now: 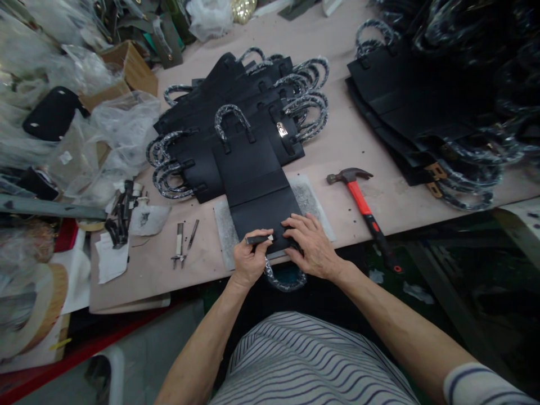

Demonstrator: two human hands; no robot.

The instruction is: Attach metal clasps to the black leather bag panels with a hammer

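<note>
A flat black leather bag panel with wrapped handles lies on a grey pad at the table's near edge. My left hand pinches a short dark bar-shaped tool against the panel's near end. My right hand rests fingers-down on the same end, pressing it flat. One plastic-wrapped handle hangs over the table edge under both hands.
A red-handled claw hammer lies right of the pad. Stacks of black bag panels sit behind, and another stack at the right. Small metal tools and dark parts lie at the left, among plastic bags and boxes.
</note>
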